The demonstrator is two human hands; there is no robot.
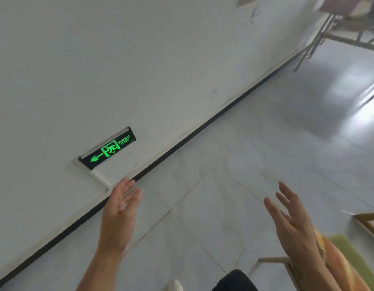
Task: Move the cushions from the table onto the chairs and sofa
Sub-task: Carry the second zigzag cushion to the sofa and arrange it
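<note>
My left hand point(119, 206) and my right hand point(291, 219) are both raised over the tiled floor with fingers spread and nothing in them. At the bottom right, just beside my right forearm, an orange and green cushion point(339, 261) lies on a wooden chair point(286, 263). Only part of that chair and cushion shows. No table is in view.
A white wall with a black baseboard point(203, 124) runs diagonally on the left, with a lit green exit sign point(108, 150) low on it. Metal-legged furniture point(345, 32) stands at the top right. My leg and shoe point(175, 285) show at the bottom edge.
</note>
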